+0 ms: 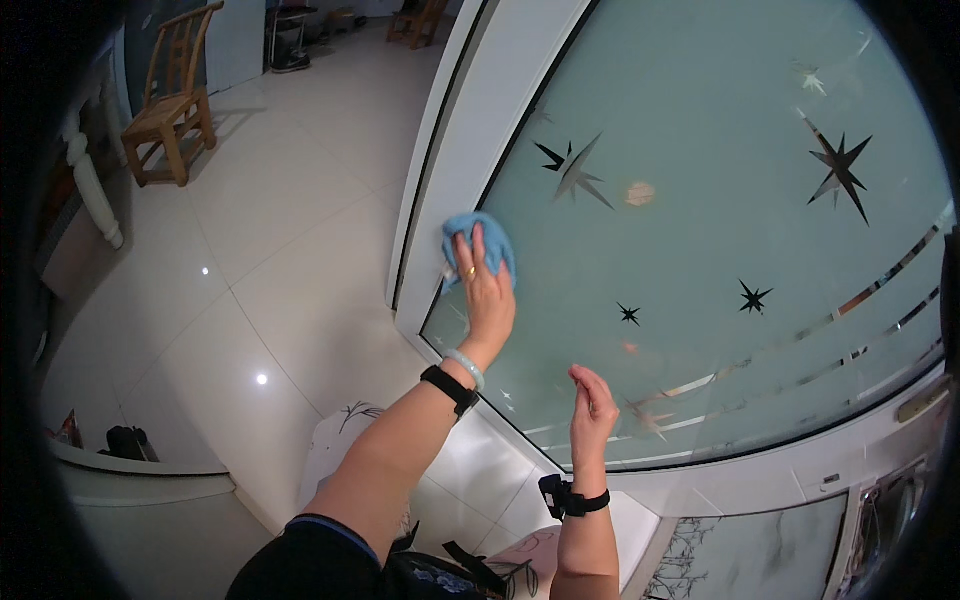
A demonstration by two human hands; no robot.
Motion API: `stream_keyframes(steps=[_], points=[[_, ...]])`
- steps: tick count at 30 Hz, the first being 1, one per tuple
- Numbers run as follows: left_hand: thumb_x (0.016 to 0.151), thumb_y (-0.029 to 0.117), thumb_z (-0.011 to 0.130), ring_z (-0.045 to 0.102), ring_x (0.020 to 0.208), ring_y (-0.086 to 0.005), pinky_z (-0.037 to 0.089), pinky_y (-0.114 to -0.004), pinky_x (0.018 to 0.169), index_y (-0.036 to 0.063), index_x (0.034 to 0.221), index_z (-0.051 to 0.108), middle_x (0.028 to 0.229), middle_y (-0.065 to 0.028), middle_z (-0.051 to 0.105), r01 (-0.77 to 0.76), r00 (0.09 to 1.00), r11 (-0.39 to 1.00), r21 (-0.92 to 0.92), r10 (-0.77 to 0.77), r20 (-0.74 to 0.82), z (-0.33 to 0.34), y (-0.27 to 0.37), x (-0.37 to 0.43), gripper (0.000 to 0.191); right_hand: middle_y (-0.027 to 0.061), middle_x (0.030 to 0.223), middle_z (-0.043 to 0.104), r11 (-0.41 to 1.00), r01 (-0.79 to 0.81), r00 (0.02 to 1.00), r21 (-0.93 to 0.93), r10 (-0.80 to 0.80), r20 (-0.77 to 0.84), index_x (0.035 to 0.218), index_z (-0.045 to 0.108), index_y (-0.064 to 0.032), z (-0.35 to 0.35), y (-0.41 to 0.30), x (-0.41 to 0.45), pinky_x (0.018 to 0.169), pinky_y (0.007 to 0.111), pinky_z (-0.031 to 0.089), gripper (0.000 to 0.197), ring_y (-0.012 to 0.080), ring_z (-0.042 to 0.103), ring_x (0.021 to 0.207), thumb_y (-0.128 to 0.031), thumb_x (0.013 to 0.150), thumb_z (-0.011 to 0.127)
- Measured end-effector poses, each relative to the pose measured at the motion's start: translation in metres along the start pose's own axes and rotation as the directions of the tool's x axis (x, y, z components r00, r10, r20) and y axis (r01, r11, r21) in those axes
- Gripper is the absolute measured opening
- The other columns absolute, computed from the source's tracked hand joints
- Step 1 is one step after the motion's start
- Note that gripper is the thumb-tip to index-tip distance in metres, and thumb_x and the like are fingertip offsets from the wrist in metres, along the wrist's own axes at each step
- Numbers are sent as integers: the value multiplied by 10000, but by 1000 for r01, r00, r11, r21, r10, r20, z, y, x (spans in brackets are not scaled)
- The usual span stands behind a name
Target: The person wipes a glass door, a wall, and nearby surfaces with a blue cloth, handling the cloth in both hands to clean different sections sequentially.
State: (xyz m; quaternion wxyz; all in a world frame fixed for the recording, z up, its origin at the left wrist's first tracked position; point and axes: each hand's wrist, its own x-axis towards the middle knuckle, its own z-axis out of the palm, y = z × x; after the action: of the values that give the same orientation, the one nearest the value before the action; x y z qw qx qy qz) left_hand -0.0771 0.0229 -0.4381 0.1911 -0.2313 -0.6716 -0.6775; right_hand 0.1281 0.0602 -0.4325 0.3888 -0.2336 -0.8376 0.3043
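My left hand [489,300] presses a crumpled blue cloth [491,238] against the left edge of a frosted glass panel [690,247], where the glass meets its white frame [442,202]. A gold-coloured ring is on one finger, and a pale bangle [466,369] and a black band circle that wrist. Lower and to the right, my right hand [594,409] is held in front of the glass with its fingers drawn together. Nothing shows in it. A black strap with a small device [574,496] sits on the right wrist. Clear star shapes [840,169] and curved stripes decorate the pane.
Left of the frame runs a glossy tiled floor [285,247]. A wooden chair [172,105] stands on it at the upper left. At the lower left is a pale counter-like edge [150,466] with small dark items. A white-framed panel [750,551] with a plant pattern lies lower right.
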Motion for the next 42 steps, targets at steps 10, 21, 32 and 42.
stream_keyframes(steps=[10, 21, 32, 42], points=[[911, 86, 391, 215, 1318, -429, 228, -442, 1070, 44, 1436, 93, 1443, -305, 93, 525, 851, 849, 54, -524, -41, 6, -134, -101, 605, 111, 966, 646, 1000, 23, 1000, -20, -23, 1, 923, 638, 6, 12, 10, -4, 831, 279, 460, 184, 217, 609, 928, 83, 847, 489], [909, 72, 416, 180, 1339, -403, 205, -428, 1075, 62, 1430, 167, 1467, -253, 107, 185, 974, 965, -185, -206, -95, -28, 0, 38, 578, 116, 981, 647, 1000, 8, 1000, -1, -8, -4, 913, 641, 9, 2, 13, -1, 813, 279, 467, 210, 214, 613, 929, 115, 825, 482], [928, 306, 424, 164, 1336, -399, 154, -493, 1079, 70, 1411, 196, 1448, -240, 133, 39, 981, 999, -4, -39, -191, -15, -74, 39, 583, 126, 972, 644, 998, 2, 1000, -61, -1, 24, 886, 639, 21, 5, 7, -5, 821, 284, 462, 204, 217, 609, 925, 121, 819, 474], [965, 444, 235, 71, 1371, -344, 124, -399, 1121, -188, 1275, 278, 1455, -288, 94, 753, 642, 652, -91, -758, -119, -2, -219, -59, 705, 129, 932, 640, 987, 5, 1000, -161, -7, -12, 844, 629, 13, 7, 8, -3, 807, 300, 467, 179, 228, 605, 897, 111, 822, 480]])
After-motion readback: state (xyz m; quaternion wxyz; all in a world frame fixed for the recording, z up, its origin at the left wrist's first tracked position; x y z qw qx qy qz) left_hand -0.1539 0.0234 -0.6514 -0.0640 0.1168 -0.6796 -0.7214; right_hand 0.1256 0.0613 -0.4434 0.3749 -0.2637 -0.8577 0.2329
